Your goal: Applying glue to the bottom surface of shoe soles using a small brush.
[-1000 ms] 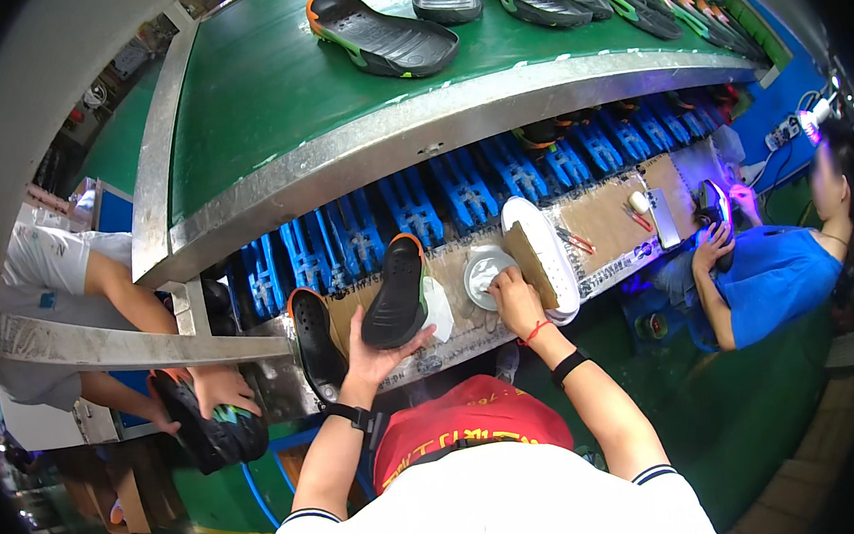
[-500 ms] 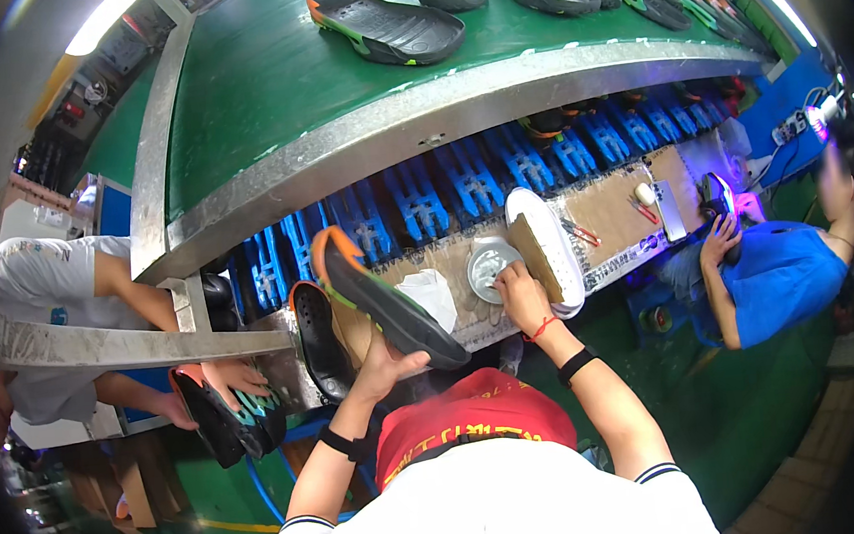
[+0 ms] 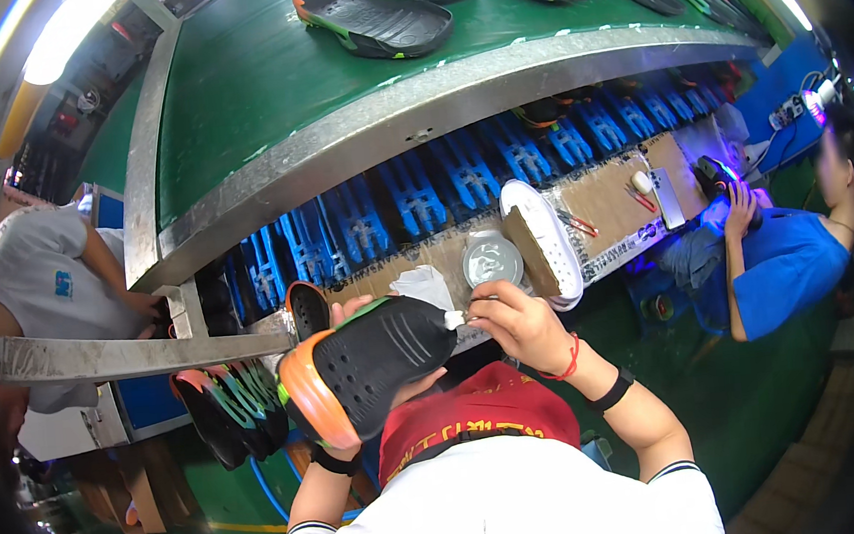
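My left hand grips a black shoe sole with an orange band and green edging, its perforated inner face turned up. Fingers show above and below it. In the fingertips of my right hand is a small white-tipped applicator, its tip touching the sole's right end. Beyond that hand sits a round dish of whitish liquid. White paper lies left of the dish. A second black sole is partly hidden behind the held one.
A long white tray stands right of the dish. Pliers-like red-handled tools lie on the cardboard-topped bench. A green conveyor with a metal edge carries several soles above blue racks. Co-workers are at left and right.
The sole has turned from upright and slanting to lying face up before me. My right hand has come from the dish to its end with the applicator. The left co-worker has drawn back from the stacked soles.
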The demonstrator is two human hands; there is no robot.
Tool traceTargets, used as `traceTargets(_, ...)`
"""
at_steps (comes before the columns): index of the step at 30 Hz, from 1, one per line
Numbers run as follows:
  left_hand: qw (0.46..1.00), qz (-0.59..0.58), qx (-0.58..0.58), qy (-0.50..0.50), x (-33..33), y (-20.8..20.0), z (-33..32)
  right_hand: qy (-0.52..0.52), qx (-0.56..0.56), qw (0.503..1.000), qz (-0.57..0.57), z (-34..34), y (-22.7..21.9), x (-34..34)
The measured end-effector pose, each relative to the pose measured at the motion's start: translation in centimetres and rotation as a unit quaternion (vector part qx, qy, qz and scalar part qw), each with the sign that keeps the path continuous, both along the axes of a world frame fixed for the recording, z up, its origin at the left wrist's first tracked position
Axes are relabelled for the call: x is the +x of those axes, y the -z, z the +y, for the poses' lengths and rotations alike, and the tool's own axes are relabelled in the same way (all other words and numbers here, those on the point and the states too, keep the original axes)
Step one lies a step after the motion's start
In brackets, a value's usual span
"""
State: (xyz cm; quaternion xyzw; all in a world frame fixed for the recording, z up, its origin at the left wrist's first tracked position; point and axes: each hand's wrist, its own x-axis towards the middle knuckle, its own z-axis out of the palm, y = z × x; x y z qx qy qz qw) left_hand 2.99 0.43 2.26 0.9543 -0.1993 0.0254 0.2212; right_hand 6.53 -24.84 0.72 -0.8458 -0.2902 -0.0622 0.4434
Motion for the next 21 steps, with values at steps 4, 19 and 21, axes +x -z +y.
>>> traceTargets(4, 0.997, 0.021, -0.078, -0.013, -0.3, -0.2, -1.1, -0.015, -0.044, 0.999, -0.027, 0.6, -0.3, 0.2)
traceTargets(19, 0.792, 0.007, -0.610, -0.012, -0.1, 7.6, -2.0, -0.066, -0.021, 0.994, 0.086, 0.2, -1.1, 0.2)
traceTargets(21, 0.779, 0.021, -0.625, -0.038, -0.1, 8.1, -1.9, -0.079, -0.007, 0.993, 0.087, 0.1, -1.3, 0.4)
